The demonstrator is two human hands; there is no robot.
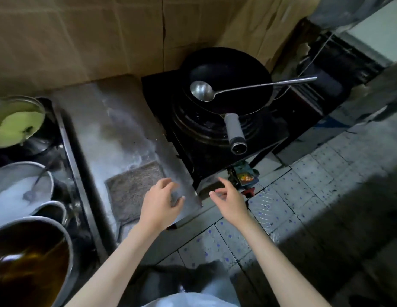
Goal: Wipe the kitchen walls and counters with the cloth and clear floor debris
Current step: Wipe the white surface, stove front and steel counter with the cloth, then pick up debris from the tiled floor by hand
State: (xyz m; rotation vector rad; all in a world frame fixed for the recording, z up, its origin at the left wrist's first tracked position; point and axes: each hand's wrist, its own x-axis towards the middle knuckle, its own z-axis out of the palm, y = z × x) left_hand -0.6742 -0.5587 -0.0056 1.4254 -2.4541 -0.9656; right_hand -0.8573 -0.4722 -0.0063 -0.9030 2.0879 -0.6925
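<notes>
With both hands empty and loosely spread, drop your left hand to nine o'clock, grip the cloth flat, and sweep the counter toward twelve.

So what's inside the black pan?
A metal ladle lies in the pan, its handle sticking out over the rim. The bit of pan under its bowl is hidden.
</notes>
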